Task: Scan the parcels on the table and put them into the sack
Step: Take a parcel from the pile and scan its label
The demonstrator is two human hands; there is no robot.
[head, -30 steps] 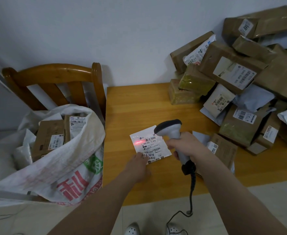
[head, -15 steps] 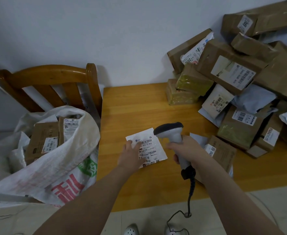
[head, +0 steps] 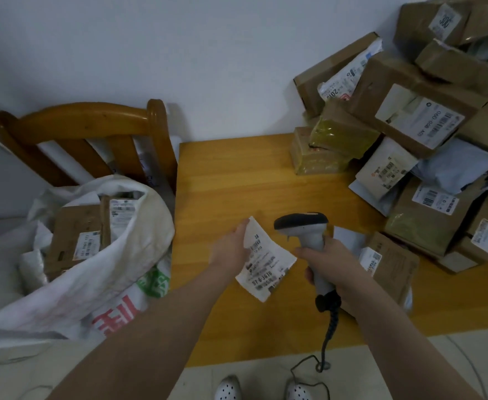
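Our left hand (head: 228, 251) pinches the left edge of a flat white parcel (head: 268, 264), label up, tilted over the wooden table (head: 222, 180). Our right hand (head: 333, 268) is wrapped round the grip of the barcode scanner (head: 302, 226), just beside that parcel. The open woven sack (head: 98, 272), cardboard boxes (head: 75, 226) inside, sits left of the table; the parcel pile (head: 415, 131) fills its right side

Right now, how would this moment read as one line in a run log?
left hand: holds flat white parcel | right hand: grips barcode scanner | sack: open, cardboard boxes inside
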